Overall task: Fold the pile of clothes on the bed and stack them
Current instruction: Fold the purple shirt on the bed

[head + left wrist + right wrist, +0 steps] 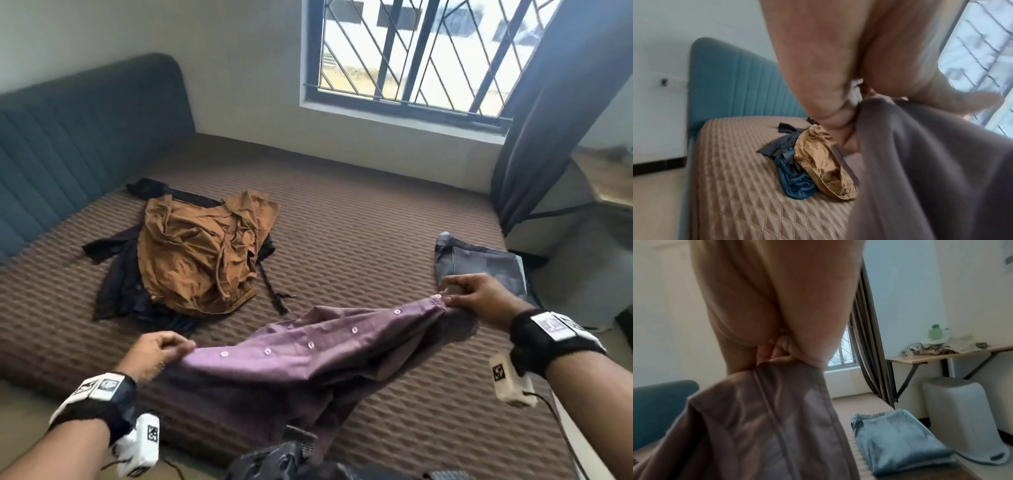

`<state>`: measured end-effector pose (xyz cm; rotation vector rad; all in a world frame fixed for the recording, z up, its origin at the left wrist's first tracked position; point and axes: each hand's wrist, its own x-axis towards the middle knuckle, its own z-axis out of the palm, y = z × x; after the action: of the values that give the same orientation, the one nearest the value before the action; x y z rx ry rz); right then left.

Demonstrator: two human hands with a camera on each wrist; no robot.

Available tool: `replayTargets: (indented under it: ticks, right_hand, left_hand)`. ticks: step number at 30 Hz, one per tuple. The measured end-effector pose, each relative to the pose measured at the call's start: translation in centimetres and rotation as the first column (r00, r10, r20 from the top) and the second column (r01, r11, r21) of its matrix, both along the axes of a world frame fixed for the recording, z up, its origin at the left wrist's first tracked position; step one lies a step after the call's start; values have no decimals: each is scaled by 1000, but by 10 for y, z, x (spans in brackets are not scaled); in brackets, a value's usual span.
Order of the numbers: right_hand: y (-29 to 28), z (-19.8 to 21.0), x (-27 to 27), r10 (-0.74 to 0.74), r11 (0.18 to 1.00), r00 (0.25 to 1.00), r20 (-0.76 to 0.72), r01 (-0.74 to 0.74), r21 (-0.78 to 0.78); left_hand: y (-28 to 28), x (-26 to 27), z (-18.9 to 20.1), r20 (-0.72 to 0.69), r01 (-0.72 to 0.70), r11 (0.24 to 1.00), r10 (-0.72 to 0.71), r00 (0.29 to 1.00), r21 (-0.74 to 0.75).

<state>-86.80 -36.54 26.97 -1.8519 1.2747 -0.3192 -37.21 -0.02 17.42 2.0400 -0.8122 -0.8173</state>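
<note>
Both hands have the purple button-up shirt [308, 346] stretched out between them over the bed [376, 222]: left hand [156, 351] pinches one end, right hand [479, 296] pinches the other by the buttons. Folded jeans [479, 263] sit just past the right hand. Further out beyond the left hand, a crumpled brown garment [202, 250] lies on top of dark clothes [120, 284].

Barred window [414, 51] and dark curtain [548, 113] on pale wall; teal headboard [68, 144], perhaps padded
</note>
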Motion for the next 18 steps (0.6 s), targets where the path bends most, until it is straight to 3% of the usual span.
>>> replayTargets:
  ticks: [3,6,11,13,14,15,16,17,18]
  right_hand:
    - [-20,8,-24,28,997,990,-136,-38,-71]
    - [-34,16,-62,54,990,974,-220,-81,-116]
    - [-50,22,-101,73,985,989,-128,-92,-149]
    - [-47,21,-98,118,971,985,-127,-141,-192]
    - [-44,20,-94,149,961,982,-120,-173,-216]
    - [-38,20,-86,184,948,978,-98,-203,-243]
    - [-33,20,-79,224,933,972,-77,-237,-271]
    - [-27,18,-70,275,914,960,-47,-276,-299]
    - [-20,17,-61,330,891,944,-23,-319,-323]
  left_hand:
    - [-6,-26,-5,-44,128,987,-125,991,94]
    - [-10,-45,-15,-49,76,996,-73,996,46]
    - [-2,-75,-21,40,-49,999,49,998,-10]
    - [6,-87,-28,145,-14,993,-4,989,121]
    - [7,-97,-33,184,64,950,-126,975,307]
    - [5,-110,-34,171,161,819,-299,939,551]
    - [1,-126,-36,123,203,638,-429,895,743]
    - [-7,-139,-38,74,234,514,-510,857,825]
    - [-20,-152,-35,60,268,503,-544,837,822]
